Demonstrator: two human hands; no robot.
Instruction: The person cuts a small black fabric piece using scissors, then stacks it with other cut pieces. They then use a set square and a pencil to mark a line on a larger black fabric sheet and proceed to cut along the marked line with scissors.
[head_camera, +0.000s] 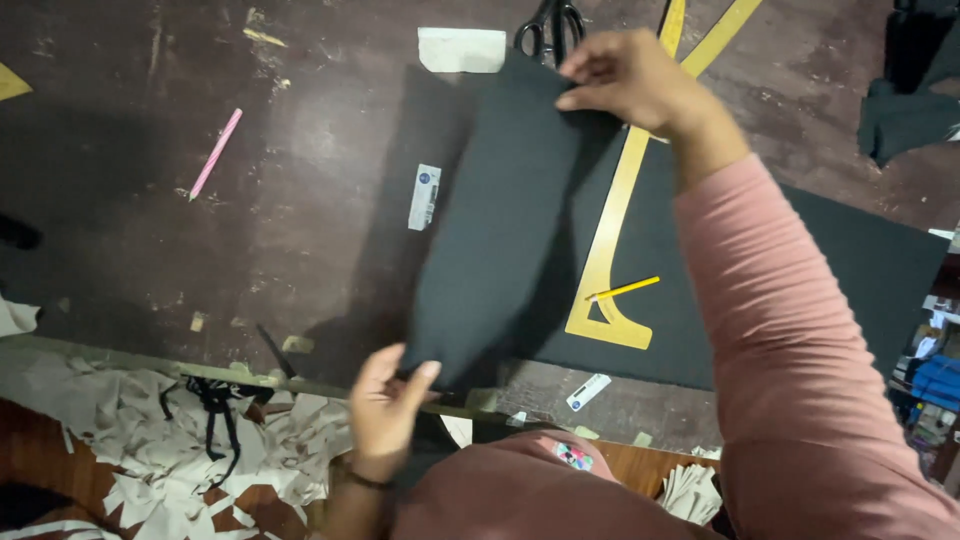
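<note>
Over a dark, scuffed worktable (300, 230) a person in a pink long-sleeved top holds up a narrow piece of black fabric (500, 220), stretched lengthwise between both hands. The left hand (385, 410) pinches the near end at the table's front edge, thumb on top and fingers closed beneath the cloth. The right hand (630, 85) grips the far end, fingers curled tight over the upper corner. Holding it at both ends this way keeps the piece taut and lifted clear of the surface, seemingly so that it hangs straight and its edges can be judged.

Beneath and to the right lies a larger sheet of black fabric (850, 260), spread flat on the table. A yellow curved tailor's ruler (610, 240) rests across it, partly hidden by the raised piece, and a yellow pencil (625, 290) lies on the ruler's lower end, close at hand for marking. Black-handled scissors (550, 25) sit at the far edge, just beyond the right hand, beside a white rectangular block (460, 50), perhaps chalk. A pink pencil (215, 155) lies well apart to the left, and a small white label (424, 197) rests just beside the lifted cloth.

Below the table's front edge, pale fabric offcuts (150, 430) are heaped on the floor, with a black strap tangled among them.
</note>
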